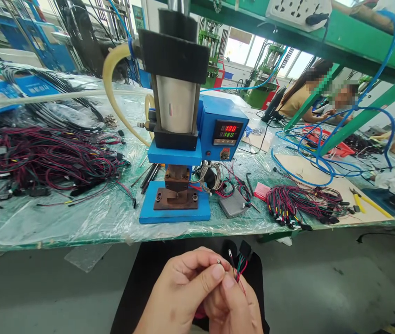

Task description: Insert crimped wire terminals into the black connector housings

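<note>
Head view, left to right. Clear plastic sheeting covers the green-edged bench (61, 244). Near its left end lies a heap of red-and-black wire harnesses (44, 162); loose strands trailing over the sheeting could snag if pulled. At centre stands a blue pneumatic press (176, 106), with a rust-brown die plate (175, 202) on its base and a digital controller (227, 132) beside the cylinder. If the controller's 180 reading is a die temperature, contact may burn.

Below the near bench edge, off the bench, the left hand (180, 292) and right hand (230, 308) are close together, not spread. Left thumb and forefinger appear to pinch a small metal pin (218, 261). Right fingers hold thin coloured wires (239, 272) leading up to a black connector (245, 250). Risks: the pin slipping from so small a pinch onto the floor (322, 287); a sharp tug loosening a wire at the connector; wire colours being confused.

Further right: a grey box (232, 206), a smaller harness bundle (302, 206) and yellow-handled pliers (367, 204). A co-worker (305, 93) sits beyond the bench.
</note>
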Demonstrator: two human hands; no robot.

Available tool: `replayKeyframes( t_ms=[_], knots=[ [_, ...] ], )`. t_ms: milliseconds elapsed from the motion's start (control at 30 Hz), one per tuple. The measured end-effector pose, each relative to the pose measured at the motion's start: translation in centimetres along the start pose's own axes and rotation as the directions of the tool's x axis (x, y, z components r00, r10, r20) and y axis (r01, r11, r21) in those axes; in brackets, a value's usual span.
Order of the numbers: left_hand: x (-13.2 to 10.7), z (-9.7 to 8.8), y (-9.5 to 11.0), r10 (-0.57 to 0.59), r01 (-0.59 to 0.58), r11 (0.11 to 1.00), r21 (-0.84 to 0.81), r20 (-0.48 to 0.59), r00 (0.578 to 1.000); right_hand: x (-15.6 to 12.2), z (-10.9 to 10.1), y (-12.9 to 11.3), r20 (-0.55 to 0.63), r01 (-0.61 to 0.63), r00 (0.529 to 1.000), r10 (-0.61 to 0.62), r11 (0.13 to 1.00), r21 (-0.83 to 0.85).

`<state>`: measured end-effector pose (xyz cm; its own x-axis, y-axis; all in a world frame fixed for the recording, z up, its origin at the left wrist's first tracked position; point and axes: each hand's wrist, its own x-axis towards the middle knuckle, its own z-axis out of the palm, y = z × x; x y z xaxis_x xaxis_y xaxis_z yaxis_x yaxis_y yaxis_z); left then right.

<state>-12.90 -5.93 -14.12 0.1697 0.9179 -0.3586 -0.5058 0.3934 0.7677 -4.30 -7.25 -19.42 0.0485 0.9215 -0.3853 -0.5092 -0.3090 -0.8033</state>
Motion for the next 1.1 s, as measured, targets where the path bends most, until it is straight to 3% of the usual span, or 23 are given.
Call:
replayKeyframes(
  t_ms=[133, 300, 467, 567, 667, 867, 1100],
  knots=[
    [0.1, 0.0, -0.2, 0.022, -0.023, 0.999, -0.042, -0.032, 0.999, 0.3, 0.2, 0.9, -0.033, 0.021, 0.999, -0.021, 1.000, -0.003],
    [0.3, 0.0, -0.3, 0.018, -0.021, 0.993, -0.113, -0.028, 0.999, 0.0, 0.1, 0.3, -0.011, 0.014, 1.000, -0.014, 1.000, 0.007],
    [0.3, 0.1, 0.2, -0.033, 0.026, 0.993, -0.116, -0.052, 0.998, 0.3, -1.3, 1.0, -0.165, -0.012, 0.986, 0.026, 0.996, 0.087],
    [0.2, 0.1, 0.4, -0.061, 0.053, 0.994, -0.093, -0.078, 0.995, 0.9, -2.0, 1.6, -0.167, 0.007, 0.986, 0.009, 0.995, 0.096],
    [0.1, 0.2, 0.5, -0.089, 0.084, 0.994, -0.075, -0.069, 0.994, 1.0, -2.0, 1.4, -0.159, 0.012, 0.987, 0.002, 0.996, 0.087],
    [0.2, 0.9, 0.7, -0.055, 0.052, 0.995, -0.088, -0.030, 0.998, 0.6, -1.4, 1.0, -0.349, 0.069, 0.936, -0.040, 0.995, 0.072],
    [0.1, 0.9, 0.6, -0.010, 0.003, 0.991, -0.135, -0.055, 0.998, 0.8, -2.3, 1.1, -0.324, 0.120, 0.942, -0.081, 0.988, 0.101]
  ],
)
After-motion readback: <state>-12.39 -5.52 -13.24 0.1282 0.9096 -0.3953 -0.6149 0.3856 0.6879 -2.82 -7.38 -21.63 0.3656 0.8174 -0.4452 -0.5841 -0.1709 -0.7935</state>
